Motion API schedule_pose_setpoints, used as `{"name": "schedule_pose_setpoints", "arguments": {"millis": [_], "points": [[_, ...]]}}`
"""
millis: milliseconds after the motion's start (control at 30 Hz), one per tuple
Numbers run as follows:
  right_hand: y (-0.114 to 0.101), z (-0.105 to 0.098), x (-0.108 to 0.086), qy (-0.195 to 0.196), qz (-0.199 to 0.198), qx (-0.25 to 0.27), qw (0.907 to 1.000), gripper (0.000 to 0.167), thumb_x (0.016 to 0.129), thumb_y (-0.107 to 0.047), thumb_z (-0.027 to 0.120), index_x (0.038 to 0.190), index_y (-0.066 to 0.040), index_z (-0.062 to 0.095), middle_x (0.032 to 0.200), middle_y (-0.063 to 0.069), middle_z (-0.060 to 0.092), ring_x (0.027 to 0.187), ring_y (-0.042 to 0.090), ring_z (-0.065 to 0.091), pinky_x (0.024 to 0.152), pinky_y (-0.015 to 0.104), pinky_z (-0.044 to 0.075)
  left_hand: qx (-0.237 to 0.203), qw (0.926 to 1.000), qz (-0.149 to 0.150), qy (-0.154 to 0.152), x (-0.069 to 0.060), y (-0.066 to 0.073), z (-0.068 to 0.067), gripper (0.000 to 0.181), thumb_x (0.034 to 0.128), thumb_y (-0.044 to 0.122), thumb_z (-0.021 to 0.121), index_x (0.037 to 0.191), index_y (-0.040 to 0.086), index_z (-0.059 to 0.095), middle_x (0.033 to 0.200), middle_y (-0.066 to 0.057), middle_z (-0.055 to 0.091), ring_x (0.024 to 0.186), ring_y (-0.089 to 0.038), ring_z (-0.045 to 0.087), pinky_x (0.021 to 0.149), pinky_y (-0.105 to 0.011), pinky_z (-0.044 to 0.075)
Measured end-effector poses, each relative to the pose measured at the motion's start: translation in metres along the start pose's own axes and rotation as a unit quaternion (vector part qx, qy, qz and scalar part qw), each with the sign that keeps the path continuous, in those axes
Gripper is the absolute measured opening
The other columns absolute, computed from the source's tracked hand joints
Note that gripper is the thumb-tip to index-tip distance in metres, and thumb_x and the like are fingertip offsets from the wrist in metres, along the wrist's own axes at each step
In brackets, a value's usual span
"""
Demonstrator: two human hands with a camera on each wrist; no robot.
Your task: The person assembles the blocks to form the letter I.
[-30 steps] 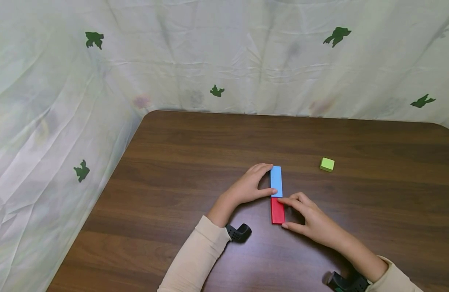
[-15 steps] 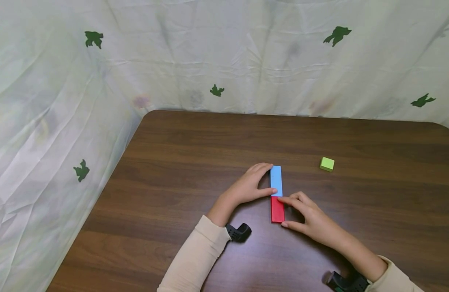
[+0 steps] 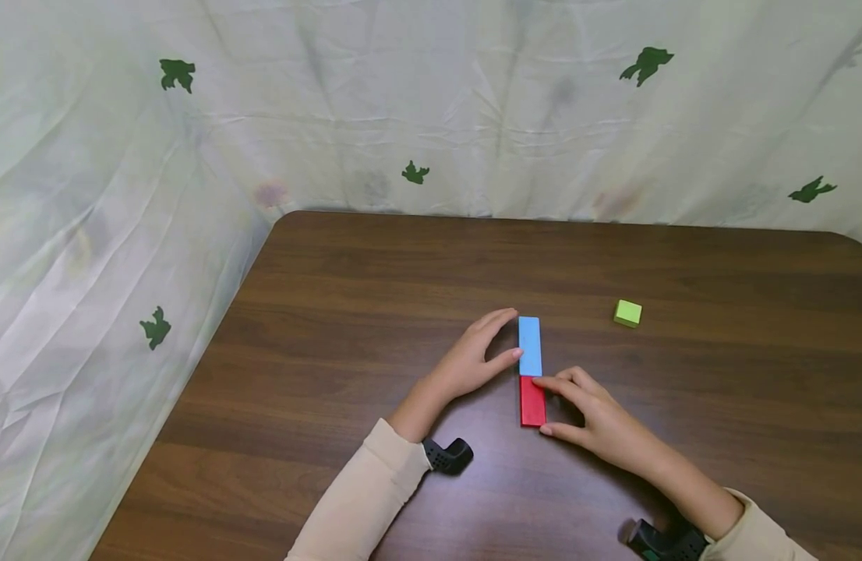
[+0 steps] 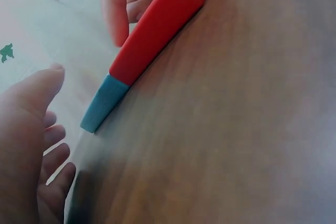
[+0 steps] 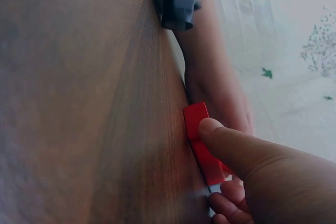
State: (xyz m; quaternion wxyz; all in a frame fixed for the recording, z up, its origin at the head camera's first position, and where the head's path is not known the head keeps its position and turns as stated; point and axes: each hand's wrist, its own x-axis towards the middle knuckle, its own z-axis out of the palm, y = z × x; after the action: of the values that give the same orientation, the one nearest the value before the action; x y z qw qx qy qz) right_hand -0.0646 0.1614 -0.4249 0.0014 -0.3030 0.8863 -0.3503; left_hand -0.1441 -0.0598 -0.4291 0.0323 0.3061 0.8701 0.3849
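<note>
A blue rectangular block [image 3: 530, 346] and a red rectangular block [image 3: 532, 401] lie end to end on the wooden table, forming one straight strip. Beside the blue block is my left hand [image 3: 466, 360], thumb and fingers spread and nothing gripped; the left wrist view shows a gap between this hand [image 4: 31, 129] and the blue block [image 4: 105, 103]. My right hand [image 3: 602, 421] holds the red block from its right side, with the index finger near the joint and the thumb at the near end. In the right wrist view, that thumb touches the red block [image 5: 195, 116].
A small lime-green block [image 3: 627, 313] sits apart, farther back and to the right on the table [image 3: 375, 265]. Behind and left of the table hangs a pale curtain [image 3: 347, 93] with green bird shapes. Black devices [image 3: 450, 456] are worn at both wrists.
My left hand has let go of the blue block and shifted slightly left. The right hand stays on the red block, and the blocks keep their arrangement.
</note>
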Motion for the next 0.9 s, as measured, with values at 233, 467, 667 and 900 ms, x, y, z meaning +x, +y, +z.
{"name": "schedule_pose_setpoints", "arguments": {"millis": [233, 467, 667, 900], "points": [[0.001, -0.001, 0.001, 0.000, -0.004, 0.000, 1.0000, 0.058, 0.072, -0.027, 0.076, 0.123, -0.011, 0.054, 0.104, -0.002, 0.047, 0.092, 0.009, 0.046, 0.073, 0.025, 0.046, 0.005, 0.9996, 0.011, 0.025, -0.010, 0.004, 0.000, 0.059, 0.0891, 0.034, 0.055, 0.138, 0.007, 0.035, 0.140, -0.003, 0.034, 0.128, -0.011, 0.026, 0.104, -0.031, 0.023], [0.002, 0.000, 0.001, 0.006, -0.014, -0.001, 0.9999, 0.058, 0.072, -0.027, 0.076, 0.124, -0.011, 0.054, 0.103, -0.003, 0.047, 0.091, 0.009, 0.046, 0.072, 0.025, 0.045, 0.024, 0.9994, 0.022, -0.008, -0.018, 0.009, 0.000, 0.065, 0.0864, 0.039, 0.057, 0.139, 0.009, 0.032, 0.141, -0.002, 0.032, 0.129, -0.015, 0.025, 0.104, -0.035, 0.023], [0.001, 0.000, 0.001, 0.009, -0.013, -0.001, 0.9999, 0.058, 0.072, -0.027, 0.076, 0.123, -0.011, 0.054, 0.103, -0.003, 0.048, 0.091, 0.009, 0.046, 0.072, 0.025, 0.045, 0.050, 0.9972, 0.032, -0.047, -0.020, 0.012, 0.000, 0.076, 0.0803, 0.047, 0.061, 0.140, 0.012, 0.031, 0.143, 0.000, 0.029, 0.130, -0.016, 0.024, 0.103, -0.037, 0.025], [0.000, 0.001, 0.000, 0.009, -0.008, -0.007, 0.9999, 0.057, 0.072, -0.028, 0.076, 0.123, -0.011, 0.054, 0.103, -0.003, 0.048, 0.092, 0.009, 0.046, 0.072, 0.026, 0.045, 0.093, 0.9915, 0.040, -0.081, -0.021, 0.014, -0.001, 0.079, 0.0782, 0.054, 0.060, 0.141, 0.014, 0.032, 0.144, 0.003, 0.027, 0.131, -0.014, 0.021, 0.105, -0.036, 0.021]]}}
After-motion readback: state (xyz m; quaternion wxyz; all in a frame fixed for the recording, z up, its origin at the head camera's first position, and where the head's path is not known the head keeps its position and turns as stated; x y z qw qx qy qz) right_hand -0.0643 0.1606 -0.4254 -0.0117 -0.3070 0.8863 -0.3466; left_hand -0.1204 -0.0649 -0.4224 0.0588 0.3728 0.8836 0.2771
